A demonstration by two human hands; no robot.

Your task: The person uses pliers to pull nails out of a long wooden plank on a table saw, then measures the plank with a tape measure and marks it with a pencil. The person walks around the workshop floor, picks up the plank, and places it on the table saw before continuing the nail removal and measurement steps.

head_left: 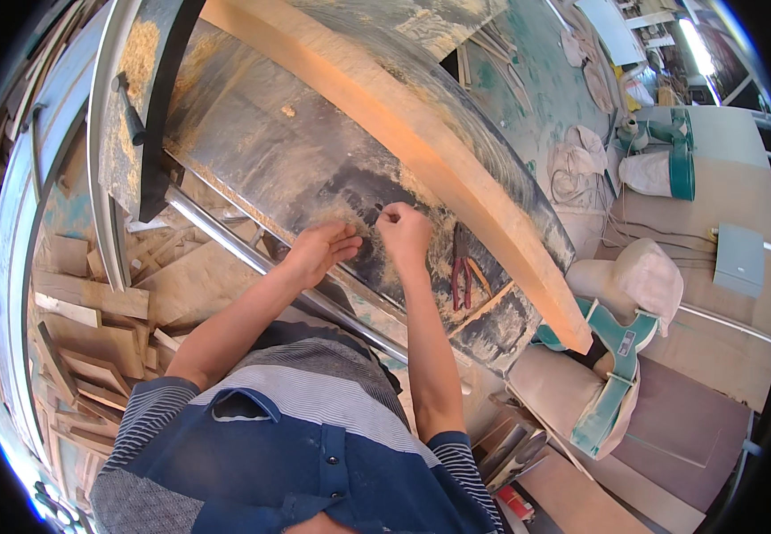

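Note:
Over the dusty dark tabletop (pixel 252 125), my two hands are close together near its front edge. My left hand (pixel 321 253) has its fingers stretched out toward the right one, with nothing visible in them. On my right hand (pixel 405 233) the fingers are pinched together; whatever they hold, if anything, is too small to make out. Right of that hand lie pliers with red handles (pixel 462 283) and a slim orange-handled piece (pixel 480 275). Beyond both hands a long, thick wooden board (pixel 421 147) runs diagonally across the table, touched by neither hand.
A metal rail (pixel 216 236) borders the table's front left. Wood offcuts (pixel 92 356) pile up at the left. Black-handled metal lever (pixel 129 111) stands at the upper left. Green machines with pale dust bags (pixel 648 280) stand at the right. Sawdust (pixel 141 53) covers the machine surfaces.

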